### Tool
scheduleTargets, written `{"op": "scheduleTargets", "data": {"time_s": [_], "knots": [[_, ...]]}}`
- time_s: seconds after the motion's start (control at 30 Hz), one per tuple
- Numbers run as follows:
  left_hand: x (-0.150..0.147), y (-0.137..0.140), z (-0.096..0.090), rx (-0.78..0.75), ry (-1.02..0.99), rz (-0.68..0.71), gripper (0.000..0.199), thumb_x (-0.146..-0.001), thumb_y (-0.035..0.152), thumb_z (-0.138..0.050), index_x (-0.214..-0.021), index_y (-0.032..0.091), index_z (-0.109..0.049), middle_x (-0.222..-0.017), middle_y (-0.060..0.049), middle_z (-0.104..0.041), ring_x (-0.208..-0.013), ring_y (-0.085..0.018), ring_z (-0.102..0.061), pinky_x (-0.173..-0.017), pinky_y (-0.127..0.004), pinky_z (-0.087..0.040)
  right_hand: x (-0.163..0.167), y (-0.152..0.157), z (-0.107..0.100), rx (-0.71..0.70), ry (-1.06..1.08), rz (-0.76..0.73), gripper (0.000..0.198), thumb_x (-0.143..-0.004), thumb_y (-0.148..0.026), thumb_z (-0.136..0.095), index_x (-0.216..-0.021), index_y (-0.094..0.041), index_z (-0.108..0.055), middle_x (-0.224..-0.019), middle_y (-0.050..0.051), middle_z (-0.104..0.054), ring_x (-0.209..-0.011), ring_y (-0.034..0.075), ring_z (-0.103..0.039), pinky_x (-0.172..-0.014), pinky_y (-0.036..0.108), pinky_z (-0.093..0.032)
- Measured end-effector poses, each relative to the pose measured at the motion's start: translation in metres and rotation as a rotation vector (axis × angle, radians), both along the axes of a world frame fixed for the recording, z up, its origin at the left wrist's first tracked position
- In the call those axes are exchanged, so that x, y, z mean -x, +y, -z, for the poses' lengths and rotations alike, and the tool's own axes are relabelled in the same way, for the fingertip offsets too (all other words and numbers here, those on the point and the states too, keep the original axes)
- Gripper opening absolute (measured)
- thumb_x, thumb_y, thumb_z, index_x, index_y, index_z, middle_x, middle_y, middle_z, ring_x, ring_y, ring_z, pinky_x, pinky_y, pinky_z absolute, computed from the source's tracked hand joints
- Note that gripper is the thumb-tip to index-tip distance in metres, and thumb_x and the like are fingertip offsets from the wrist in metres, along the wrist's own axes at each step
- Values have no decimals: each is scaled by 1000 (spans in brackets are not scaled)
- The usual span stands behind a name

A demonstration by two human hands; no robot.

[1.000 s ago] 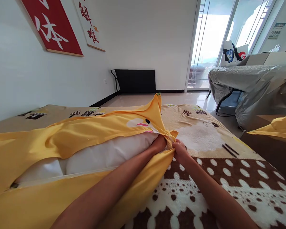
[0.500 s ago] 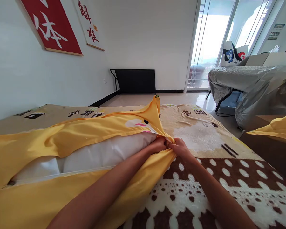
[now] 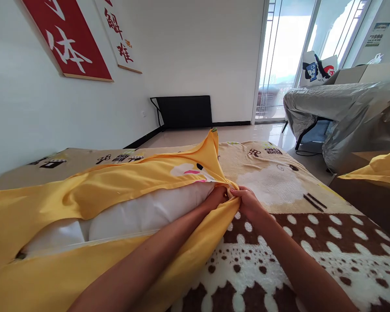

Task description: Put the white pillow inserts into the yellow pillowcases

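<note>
A long yellow pillowcase [image 3: 107, 184] with a printed animal face lies across the bed, a white pillow [image 3: 149, 208] showing through its open slit. My left hand [image 3: 218, 197] is at the right end of the slit, partly tucked under the fabric, with its fingers closed on the cloth edge and partly hidden. Just beside it, my right hand [image 3: 247, 200] grips the bunched corner of the pillowcase from outside, thumb on top. The two hands nearly touch.
A patterned brown and cream blanket [image 3: 269, 186] covers the bed. More yellow cloth [image 3: 377, 169] lies over a cardboard box [image 3: 354, 199] at right. Behind it stands a plastic-covered table [image 3: 338, 102]. A folded black panel [image 3: 183, 112] leans on the back wall.
My hands stay at the same corner of the pillowcase, with a slight shift of the fingers. The small gap between them looks a little wider. The camera view has tilted slightly.
</note>
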State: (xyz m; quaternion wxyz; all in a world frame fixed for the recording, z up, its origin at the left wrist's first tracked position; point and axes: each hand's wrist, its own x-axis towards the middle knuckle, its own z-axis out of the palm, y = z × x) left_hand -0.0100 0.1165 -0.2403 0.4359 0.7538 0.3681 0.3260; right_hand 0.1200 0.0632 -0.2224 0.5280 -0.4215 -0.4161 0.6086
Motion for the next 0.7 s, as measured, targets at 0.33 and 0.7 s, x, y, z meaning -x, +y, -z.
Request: {"op": "scheduleTargets", "data": {"time_s": [0.33,0.7], "knots": [[-9,-6,-10,22,-136,-174,14,-59,8,-55,-66,11,-66,-65,-1,-65,-71,-18,-59,-69,-28,-46,-8,2,-2,-239,-793,-7,11,-60,-20,-54,-69,-16,-59,-60,-1,-52,-58,11,-44,-54,22,-30],[0,-14,-11,108,-145,-74,16,-60,14,-52,-67,12,-66,-71,-3,-67,-77,-19,-59,-79,-31,-45,-15,2,-6,-282,-946,-61,4,-58,-18,-49,-56,-16,-53,-53,-4,-43,-53,9,-37,-50,22,-24]]}}
